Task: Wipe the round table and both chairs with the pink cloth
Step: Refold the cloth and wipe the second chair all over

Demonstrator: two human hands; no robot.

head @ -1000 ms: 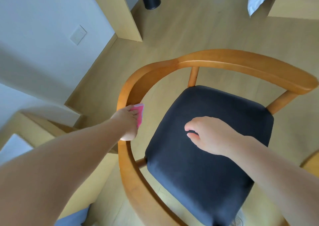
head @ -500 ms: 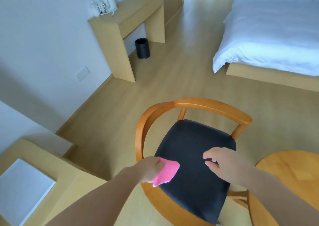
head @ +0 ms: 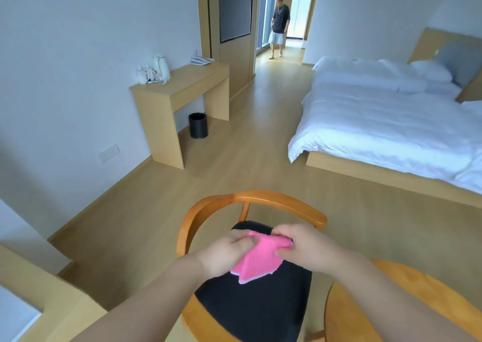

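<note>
A wooden chair (head: pixel 257 198) with a curved back rail and a black seat cushion stands right in front of me. Above its seat I hold the pink cloth (head: pixel 257 259) between both hands. My left hand (head: pixel 227 253) pinches the cloth's left edge with thumb and fingers. My right hand (head: pixel 303 247) pinches its upper right corner. The cloth hangs down folded, with a white underside showing at its lower edge. The round wooden table (head: pixel 391 297) shows at the lower right, partly behind my right forearm. A second chair is not in view.
A white bed (head: pixel 386 122) fills the right side. A wooden desk (head: pixel 182 91) with a kettle and cups stands on the left wall, a black bin (head: pixel 198 125) beside it. A person (head: pixel 279 26) stands in the far doorway. A low wooden ledge (head: pixel 39 289) lies at my left.
My view rose from the chair seat to the whole room. The left hand lifted the cloth off the chair's armrest, and the right hand came across and took hold of it too.
</note>
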